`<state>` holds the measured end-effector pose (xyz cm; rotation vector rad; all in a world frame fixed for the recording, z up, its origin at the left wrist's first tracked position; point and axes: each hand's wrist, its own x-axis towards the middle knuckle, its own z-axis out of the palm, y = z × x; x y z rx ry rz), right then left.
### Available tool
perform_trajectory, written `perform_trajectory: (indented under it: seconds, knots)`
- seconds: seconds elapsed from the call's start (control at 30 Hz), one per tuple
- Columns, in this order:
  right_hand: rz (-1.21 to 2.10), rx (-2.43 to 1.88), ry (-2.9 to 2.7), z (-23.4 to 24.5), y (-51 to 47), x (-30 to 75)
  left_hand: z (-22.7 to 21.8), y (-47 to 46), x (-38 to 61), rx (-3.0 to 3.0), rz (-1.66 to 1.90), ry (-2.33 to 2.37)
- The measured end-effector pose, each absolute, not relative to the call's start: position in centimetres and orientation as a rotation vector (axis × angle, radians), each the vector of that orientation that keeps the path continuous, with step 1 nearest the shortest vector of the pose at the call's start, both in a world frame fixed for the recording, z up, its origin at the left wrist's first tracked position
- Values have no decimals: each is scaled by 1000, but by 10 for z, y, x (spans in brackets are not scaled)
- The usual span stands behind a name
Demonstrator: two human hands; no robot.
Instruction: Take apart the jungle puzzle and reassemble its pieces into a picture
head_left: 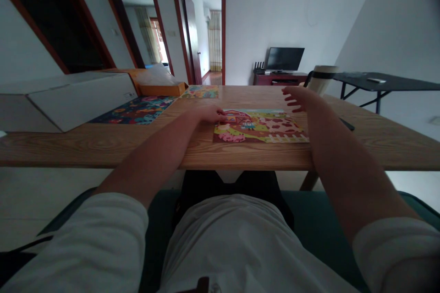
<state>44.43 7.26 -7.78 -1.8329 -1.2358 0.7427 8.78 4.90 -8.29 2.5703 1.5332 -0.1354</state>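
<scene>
On the wooden table in front of me lies a bright farm picture [256, 130], flat, showing a barn, a spotted cow, a pink animal and a white fence. It looks like a jigsaw puzzle, but piece lines are too blurred to make out. My left hand [209, 113] rests at its upper left edge, fingertips touching the picture and slightly apart. Above the picture's far right corner, my right hand [297, 97] is raised with its fingers spread and nothing in them.
A long white box [82, 100] stands at the left on a dark patterned sheet [140, 110]. Behind are an orange box [163, 89] with clear plastic and another colourful sheet [201, 91]. A pale cylindrical container [319, 80] and a dark flat object [347, 124] sit at the right.
</scene>
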Motion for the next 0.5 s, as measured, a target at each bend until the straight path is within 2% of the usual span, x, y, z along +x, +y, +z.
perform_trajectory:
  seconds: [0.17, 0.5]
  knots:
    - [868, -1999, -1103, -90, 72, 464, -78, 50, 85, 2514, -43, 1751]
    - [1124, -1828, -1124, -87, 76, 457, -82, 67, 73, 2454, 38, 1853]
